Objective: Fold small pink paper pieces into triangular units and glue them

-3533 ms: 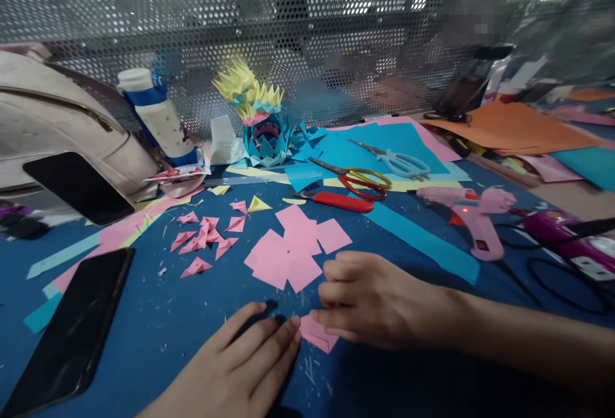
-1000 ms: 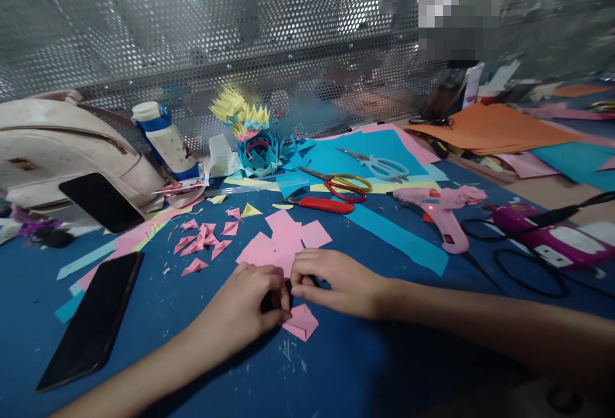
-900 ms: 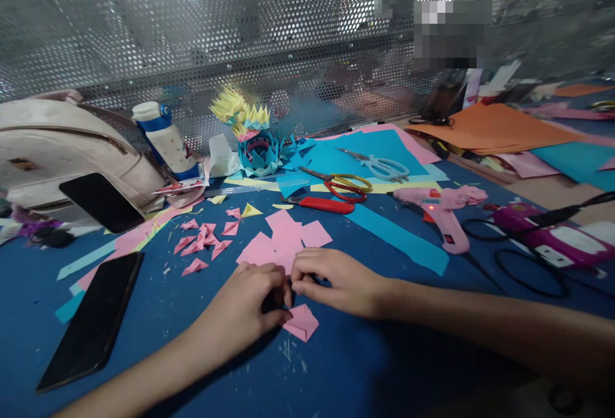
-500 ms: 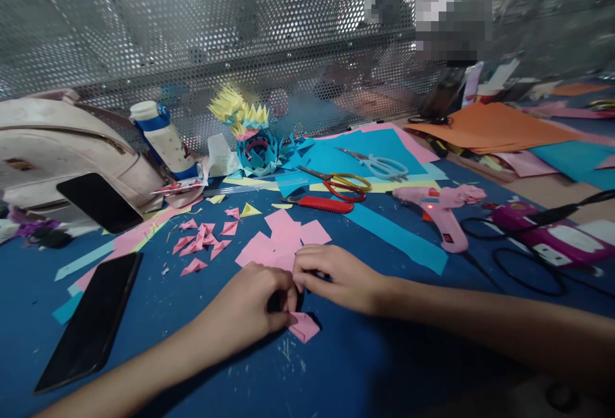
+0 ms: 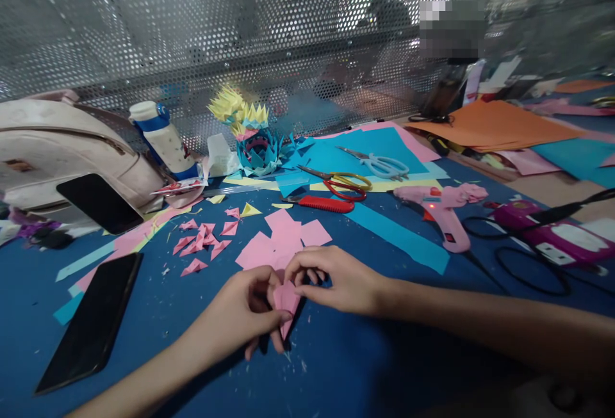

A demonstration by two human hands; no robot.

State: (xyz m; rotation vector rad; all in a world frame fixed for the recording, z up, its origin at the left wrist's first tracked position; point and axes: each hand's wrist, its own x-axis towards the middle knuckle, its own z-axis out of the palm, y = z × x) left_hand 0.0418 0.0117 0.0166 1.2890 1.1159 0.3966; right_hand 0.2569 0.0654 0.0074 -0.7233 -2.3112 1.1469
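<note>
A small folded piece of pink paper (image 5: 287,301), narrowing to a point toward me, is held between both hands just above the blue table. My left hand (image 5: 257,306) pinches its left side and lower part, thumb on top. The thumb and fingers of my right hand (image 5: 331,277) grip its upper right edge. Right behind my hands lie several flat pink paper squares (image 5: 283,229), overlapping. To their left rests a loose group of small folded pink paper pieces (image 5: 204,239).
A pink glue gun (image 5: 439,203), red craft knife (image 5: 327,204), yellow-and-red scissors (image 5: 343,184) and light-blue scissors (image 5: 382,165) lie beyond my hands. Two phones (image 5: 91,325), a bottle (image 5: 166,139) and a backpack (image 5: 62,149) are on the left. A purple power strip (image 5: 548,232) with cables is at right.
The pink paper has been lifted and turned from lying near the table to a pointed shape held upright between my hands. My right hand has come onto its upper edge.
</note>
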